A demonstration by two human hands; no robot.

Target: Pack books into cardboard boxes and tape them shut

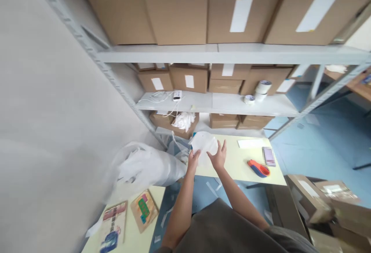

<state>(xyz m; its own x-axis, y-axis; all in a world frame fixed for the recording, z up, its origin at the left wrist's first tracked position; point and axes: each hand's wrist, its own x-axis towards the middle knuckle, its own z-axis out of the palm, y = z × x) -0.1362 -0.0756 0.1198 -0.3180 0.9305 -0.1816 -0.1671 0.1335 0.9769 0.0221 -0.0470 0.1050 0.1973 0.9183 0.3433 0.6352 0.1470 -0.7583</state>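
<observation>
A white sheet-like piece (204,142), paper or thin foam, is held up over the pale yellow table (237,170). My left hand (193,161) pinches its lower left edge between thumb and fingers. At its right side is my right hand (218,155), thumb and fingers spread; whether it touches the sheet is hard to tell. On the table to the right lie an orange and blue object (259,168), a white strip (250,143) and a blurred purple item (269,156).
A shelf rack (226,103) with cardboard boxes (179,13) and tape rolls (263,87) stands ahead. At the left is a large translucent bag (153,166); below it, a second table (139,237) bears two printed items. Cartons (313,199) crowd the lower right.
</observation>
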